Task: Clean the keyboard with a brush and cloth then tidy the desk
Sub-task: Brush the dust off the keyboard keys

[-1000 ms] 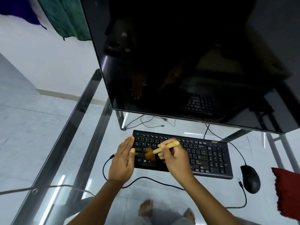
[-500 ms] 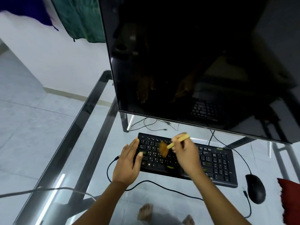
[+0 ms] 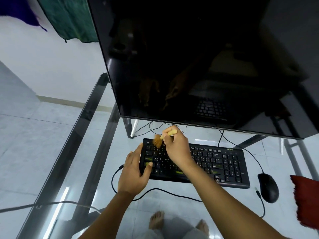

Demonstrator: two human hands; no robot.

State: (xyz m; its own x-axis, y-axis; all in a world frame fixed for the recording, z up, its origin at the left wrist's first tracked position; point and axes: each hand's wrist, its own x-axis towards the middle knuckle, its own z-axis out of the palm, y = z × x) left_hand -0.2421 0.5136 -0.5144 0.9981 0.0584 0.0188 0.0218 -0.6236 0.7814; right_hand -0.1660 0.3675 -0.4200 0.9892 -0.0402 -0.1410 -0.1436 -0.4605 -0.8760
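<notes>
A black keyboard lies on the glass desk below the monitor. My right hand grips a small brush with a pale wooden handle; its brown bristles touch the keyboard's top-left key rows. My left hand presses on the keyboard's left end, fingers along the edge and thumb on the keys. A red cloth lies at the right edge of the desk.
A large dark monitor looms over the back of the desk. A black mouse sits right of the keyboard. Black cables loop in front of the keyboard and behind it. My bare feet show through the glass.
My right hand has swept the brush from the lower-left keys up to the top row. The left hand has stayed on the keyboard's left end.
</notes>
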